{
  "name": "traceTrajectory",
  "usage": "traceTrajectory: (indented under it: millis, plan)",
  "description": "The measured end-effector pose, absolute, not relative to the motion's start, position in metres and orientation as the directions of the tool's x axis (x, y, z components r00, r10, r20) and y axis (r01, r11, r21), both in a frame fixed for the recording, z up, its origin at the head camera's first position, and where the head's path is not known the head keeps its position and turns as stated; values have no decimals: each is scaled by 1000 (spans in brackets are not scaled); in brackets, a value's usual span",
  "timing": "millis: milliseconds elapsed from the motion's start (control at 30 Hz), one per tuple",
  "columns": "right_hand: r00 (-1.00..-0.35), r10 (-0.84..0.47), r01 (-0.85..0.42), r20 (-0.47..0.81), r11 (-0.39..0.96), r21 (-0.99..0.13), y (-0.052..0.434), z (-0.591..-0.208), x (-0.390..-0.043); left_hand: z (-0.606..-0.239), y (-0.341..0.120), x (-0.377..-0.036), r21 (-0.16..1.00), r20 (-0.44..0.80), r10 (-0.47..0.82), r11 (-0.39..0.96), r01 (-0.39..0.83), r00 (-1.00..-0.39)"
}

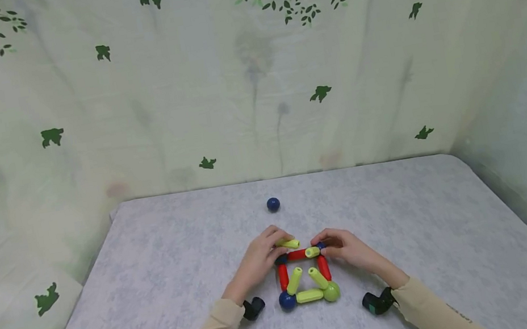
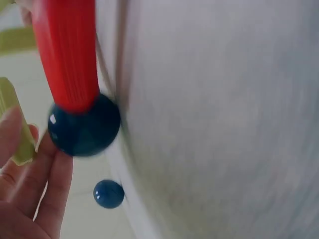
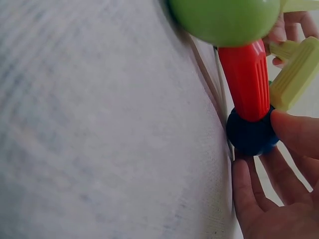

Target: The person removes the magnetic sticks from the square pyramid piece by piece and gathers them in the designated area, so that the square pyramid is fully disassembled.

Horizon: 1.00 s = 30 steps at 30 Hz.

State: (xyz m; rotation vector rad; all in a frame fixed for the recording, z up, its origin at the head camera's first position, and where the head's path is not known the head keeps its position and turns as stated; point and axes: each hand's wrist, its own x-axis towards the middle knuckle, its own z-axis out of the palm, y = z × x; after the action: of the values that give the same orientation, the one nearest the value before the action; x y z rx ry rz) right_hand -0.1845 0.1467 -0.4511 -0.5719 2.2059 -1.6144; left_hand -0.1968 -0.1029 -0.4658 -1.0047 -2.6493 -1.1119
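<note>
A square frame of toy building rods and balls lies on the table. Red rods (image 1: 284,277) form its left, right and far sides; a yellow-green rod (image 1: 309,296) forms the near side. Its near corners are a blue ball (image 1: 287,301) and a green ball (image 1: 331,291); more yellow-green rods rise from both and from the far right corner. My left hand (image 1: 257,256) pinches a loose yellow-green rod (image 1: 290,244) over the far left blue ball (image 2: 84,127). With thumb and fingers, my right hand (image 1: 352,251) grips the far right blue ball (image 3: 251,130).
A single blue ball (image 1: 273,204) lies beyond the frame, toward the back of the grey table (image 1: 175,230). Behind the table hangs a pale curtain (image 1: 209,81) with leaf and bird prints. Each wrist carries a small black camera (image 1: 378,302).
</note>
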Motion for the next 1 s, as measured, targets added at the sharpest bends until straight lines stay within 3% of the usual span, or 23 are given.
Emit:
traceTrajectory:
  millis: [200,500,700,1000]
  plan:
    - [-857,-512,-95,-60,271,-958,146,-450,-184,-463,-111,-208,666,351,436,506,548,-829]
    - [-863,-502,-106,-53,284,-953,146,-449,-182,-461,-162,-251,689,279,171,649,321,-945]
    - [-863,-502,-110,-49,282,-953,145,-450,-182,-463,-189,-276,663,184,125,717,217,-975]
    - [-865,-499,-105,-52,281,-954,146,-449,-182,-470,-201,-298,594,112,122,787,165,-986]
